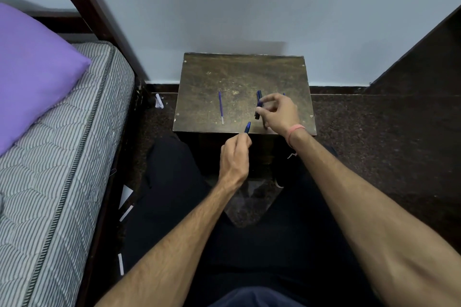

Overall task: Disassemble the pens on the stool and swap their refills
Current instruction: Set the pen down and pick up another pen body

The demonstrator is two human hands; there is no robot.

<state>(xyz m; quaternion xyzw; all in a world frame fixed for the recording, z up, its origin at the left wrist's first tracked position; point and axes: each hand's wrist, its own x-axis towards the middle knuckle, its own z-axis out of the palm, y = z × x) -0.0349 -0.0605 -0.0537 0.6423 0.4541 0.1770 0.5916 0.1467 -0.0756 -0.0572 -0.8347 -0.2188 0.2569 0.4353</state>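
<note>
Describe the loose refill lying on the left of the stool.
The refill is a thin, straight blue tube, plastic by its look, with a pale, whitish end toward the person. It lies flat on the stool, left of centre, running roughly front to back. Neither hand touches it; it lies apart from the other pen parts.
</note>
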